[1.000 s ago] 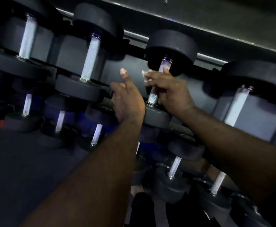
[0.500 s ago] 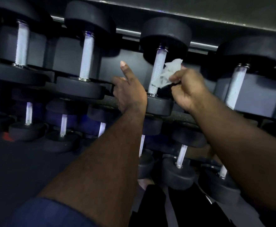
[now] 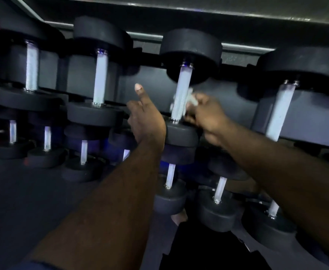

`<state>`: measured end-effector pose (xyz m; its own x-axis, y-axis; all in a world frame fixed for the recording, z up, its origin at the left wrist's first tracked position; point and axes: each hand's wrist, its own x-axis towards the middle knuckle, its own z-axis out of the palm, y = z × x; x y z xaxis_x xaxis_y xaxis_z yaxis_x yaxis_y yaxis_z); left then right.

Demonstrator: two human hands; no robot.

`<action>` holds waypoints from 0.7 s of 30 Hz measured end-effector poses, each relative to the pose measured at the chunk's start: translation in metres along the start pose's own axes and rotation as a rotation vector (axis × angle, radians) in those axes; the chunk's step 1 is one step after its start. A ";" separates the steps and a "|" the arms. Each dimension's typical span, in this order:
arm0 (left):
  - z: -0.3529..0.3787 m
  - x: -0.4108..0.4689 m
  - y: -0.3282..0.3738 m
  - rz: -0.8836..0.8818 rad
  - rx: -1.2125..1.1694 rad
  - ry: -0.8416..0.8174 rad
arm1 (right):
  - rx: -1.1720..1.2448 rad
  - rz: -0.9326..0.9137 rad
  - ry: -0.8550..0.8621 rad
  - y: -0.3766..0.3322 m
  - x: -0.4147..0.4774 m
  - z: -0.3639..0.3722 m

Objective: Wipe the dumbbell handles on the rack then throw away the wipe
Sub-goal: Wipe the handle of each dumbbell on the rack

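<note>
My R hand (image 3: 208,117) pinches the crumpled white wipe (image 3: 192,98) against the right side of the knurled handle (image 3: 180,98) of the third dumbbell (image 3: 191,49) in the top row of the rack (image 3: 152,82). My fingers curl round the wipe, which touches the handle abt halfway down. The hand sits just above that dumbbell's lower head.

My L hand (image 3: 146,121) is up just left of the same lower head, with one finger (image 3: 138,89) sticking straight up (nail toward the cam). The rest fold away from view, and I can't tell if they hold or touch anything bc the pic is dark and blurry there. Both forearms reach fwd, apart.

Two more big dumbbells sit to the left on the top row and one to the right. A row of smaller dumbbells (image 3: 84,151) lies below.
</note>
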<state>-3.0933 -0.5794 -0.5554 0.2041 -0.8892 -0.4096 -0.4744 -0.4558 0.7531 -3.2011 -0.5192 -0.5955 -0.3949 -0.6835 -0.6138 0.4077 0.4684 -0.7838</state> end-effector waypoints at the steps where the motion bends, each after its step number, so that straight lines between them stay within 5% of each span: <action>1: 0.000 0.000 0.001 -0.006 -0.002 0.008 | -0.082 0.015 -0.074 0.001 -0.006 -0.006; 3: -0.001 -0.001 0.001 -0.008 -0.003 0.008 | -0.081 0.013 -0.110 -0.013 0.005 -0.011; 7: -0.001 0.001 0.000 -0.014 -0.007 0.007 | 0.412 0.101 -0.041 -0.052 0.039 0.000; 12: -0.001 0.003 0.000 0.007 0.012 -0.006 | -0.016 0.236 -0.279 -0.020 0.008 -0.017; 17: 0.003 0.009 -0.006 0.025 0.039 0.020 | 0.384 0.164 -0.056 -0.061 0.048 -0.009; 21: 0.004 0.010 -0.007 0.020 0.034 0.023 | -0.097 0.164 -0.289 -0.015 0.008 -0.019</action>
<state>-3.0911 -0.5856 -0.5666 0.2134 -0.8991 -0.3822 -0.5077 -0.4363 0.7429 -3.2260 -0.5213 -0.5905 -0.0750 -0.7187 -0.6913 0.3609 0.6267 -0.6907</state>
